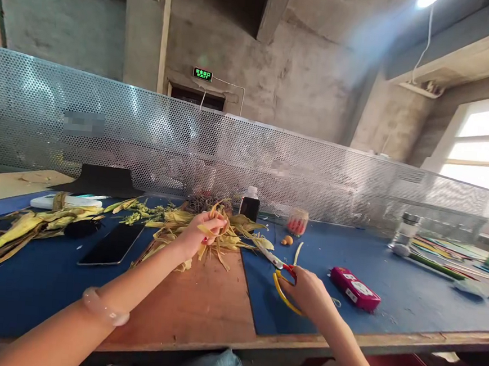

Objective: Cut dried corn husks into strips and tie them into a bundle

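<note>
My left hand (pixel 200 235) is closed around a bunch of dry, yellowish corn husks (pixel 220 255), with strips poking out between and above the fingers. More loose corn husks (pixel 173 222) lie spread behind and around that hand. In my right hand (pixel 311 291) is a pair of scissors (pixel 278 263) with red and yellow handles, the fingers being at the handle loops. The blades point left, toward the husks. Both hands are over the front middle of the table, near a brown board (pixel 214 299).
On the left lie a dark phone (pixel 112 244) and long husk stalks (pixel 16 230). A dark bottle (pixel 250 206) and a jar (pixel 298 222) stand behind. Right of my hands are a magenta packet (pixel 355 289) and a clear flask (pixel 405 232). A perforated metal screen (pixel 313 171) borders the back.
</note>
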The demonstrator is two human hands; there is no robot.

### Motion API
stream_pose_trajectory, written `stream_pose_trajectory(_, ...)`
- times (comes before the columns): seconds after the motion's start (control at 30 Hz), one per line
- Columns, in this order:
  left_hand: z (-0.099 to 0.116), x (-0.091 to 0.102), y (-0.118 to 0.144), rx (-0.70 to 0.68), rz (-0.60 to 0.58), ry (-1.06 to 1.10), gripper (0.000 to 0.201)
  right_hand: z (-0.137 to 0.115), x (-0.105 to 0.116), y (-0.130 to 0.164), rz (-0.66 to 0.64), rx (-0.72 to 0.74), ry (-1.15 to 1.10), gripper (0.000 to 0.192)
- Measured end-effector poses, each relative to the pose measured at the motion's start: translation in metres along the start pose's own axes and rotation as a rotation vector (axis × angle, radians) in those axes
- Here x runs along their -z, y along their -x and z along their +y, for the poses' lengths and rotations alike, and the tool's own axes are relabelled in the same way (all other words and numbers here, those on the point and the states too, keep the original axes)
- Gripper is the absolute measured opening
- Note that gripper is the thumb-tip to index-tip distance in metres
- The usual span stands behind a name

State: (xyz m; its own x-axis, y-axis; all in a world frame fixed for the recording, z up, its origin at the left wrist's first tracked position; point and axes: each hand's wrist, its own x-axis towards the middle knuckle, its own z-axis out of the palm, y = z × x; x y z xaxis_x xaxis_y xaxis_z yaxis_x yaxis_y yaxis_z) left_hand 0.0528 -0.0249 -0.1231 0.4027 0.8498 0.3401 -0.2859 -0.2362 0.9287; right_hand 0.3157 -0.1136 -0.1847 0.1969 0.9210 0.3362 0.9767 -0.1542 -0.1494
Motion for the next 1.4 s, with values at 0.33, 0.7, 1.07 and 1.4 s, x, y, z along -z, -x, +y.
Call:
stream_pose_trajectory(0.33, -0.044, 0.021, -0.013, 0.083, 0.068, -0.052, 0.022, -0.071, -0.018, 0.0, -0.02, 0.476, -0.021, 0.021)
stream_pose_trajectory(0.7, -0.045, 0.021, -0.008, 0.063, 0.049, -0.057, 0.021, -0.087, -0.03, -0.006, 0.013, 0.616, 0.204, 0.015)
stream_pose_trajectory(1.07, -0.044, 0.022, -0.008, 0.048, 0.135, -0.049, 0.022, -0.073, -0.028, -0.009, 0.003, 0.609, 0.097, 0.017)
stream_pose_trajectory(1.4, -0.05, 0.022, -0.009, 0.029, 0.155, -0.002, 0.024, -0.085, -0.024, -0.013, 0.098, 1.026, 0.272, 0.013)
